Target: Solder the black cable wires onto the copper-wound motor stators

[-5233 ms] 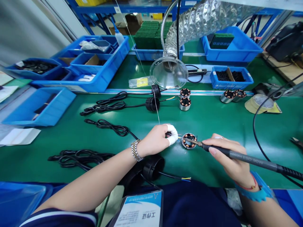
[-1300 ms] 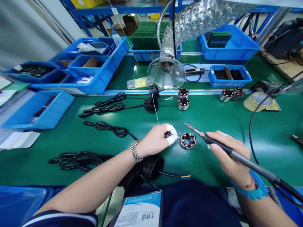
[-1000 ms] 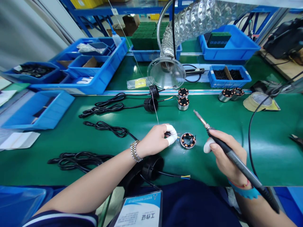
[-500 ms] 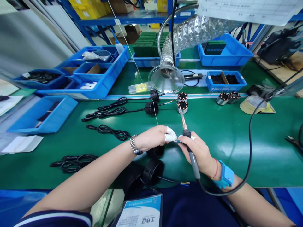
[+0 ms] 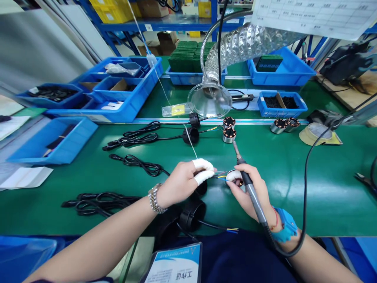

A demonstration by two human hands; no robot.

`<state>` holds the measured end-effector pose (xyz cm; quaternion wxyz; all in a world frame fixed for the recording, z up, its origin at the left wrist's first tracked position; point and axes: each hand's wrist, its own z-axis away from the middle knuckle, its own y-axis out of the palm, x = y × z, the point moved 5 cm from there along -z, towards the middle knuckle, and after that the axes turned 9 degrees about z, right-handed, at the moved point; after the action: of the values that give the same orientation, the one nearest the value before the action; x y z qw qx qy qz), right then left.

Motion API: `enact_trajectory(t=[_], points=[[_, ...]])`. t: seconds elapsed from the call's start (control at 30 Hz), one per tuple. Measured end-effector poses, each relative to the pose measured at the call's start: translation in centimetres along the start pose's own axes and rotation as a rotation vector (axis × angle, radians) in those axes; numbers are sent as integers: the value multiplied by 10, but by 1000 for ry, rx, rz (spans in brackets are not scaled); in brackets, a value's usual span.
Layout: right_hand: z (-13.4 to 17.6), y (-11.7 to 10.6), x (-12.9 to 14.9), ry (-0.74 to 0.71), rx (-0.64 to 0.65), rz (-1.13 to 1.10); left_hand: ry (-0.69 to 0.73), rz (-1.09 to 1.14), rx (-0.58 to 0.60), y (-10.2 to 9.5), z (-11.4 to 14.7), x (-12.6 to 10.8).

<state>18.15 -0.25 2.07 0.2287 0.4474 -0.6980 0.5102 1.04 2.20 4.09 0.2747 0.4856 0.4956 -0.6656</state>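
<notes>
My left hand, white finger cots on its fingertips, is closed in a pinch on a thin strand of solder wire that runs down from above. A black cable's coloured wires stretch from beside these fingertips to a stator at my right fingertips. My right hand grips a soldering iron, its tip pointing up and away from me. Its fingers also hold the stator, which they partly hide. Below my left hand lie black round housings with cables.
Two stators stand behind my hands, with two more at the right. Black coiled cables lie at the left. A fume-extractor funnel hangs over the back. Blue bins, a sponge holder and pliers surround the work.
My hands have moved apart, and the coloured wires and stator between them now show. The soldering iron has shifted right. The solder strand and the bottle on it have swung, and the view has shifted slightly.
</notes>
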Motion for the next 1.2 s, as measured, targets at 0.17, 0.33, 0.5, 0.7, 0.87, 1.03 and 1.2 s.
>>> enact_trajectory(t=[0.17, 0.33, 0.5, 0.7, 0.87, 1.03, 1.2], points=[[1, 5, -6, 91, 23, -129, 121, 70, 34, 22, -2, -3], [1, -1, -1, -18, 0, -12, 212, -99, 88, 23, -2, -8], [-1, -5, 4, -125, 21, 51, 190, -273, 219, 26, 0, -8], [-4, -7, 1, -95, -6, -15, -5, 20, 232, 23, -9, -1], [6, -22, 1, -162, 25, 179, 14, -42, 172, 22, -13, 0], [20, -16, 5, -402, 190, 215, 51, -73, 138, 22, -13, 3], [4, -2, -1, -343, 131, 237, 83, -101, 101, 21, -13, 5]])
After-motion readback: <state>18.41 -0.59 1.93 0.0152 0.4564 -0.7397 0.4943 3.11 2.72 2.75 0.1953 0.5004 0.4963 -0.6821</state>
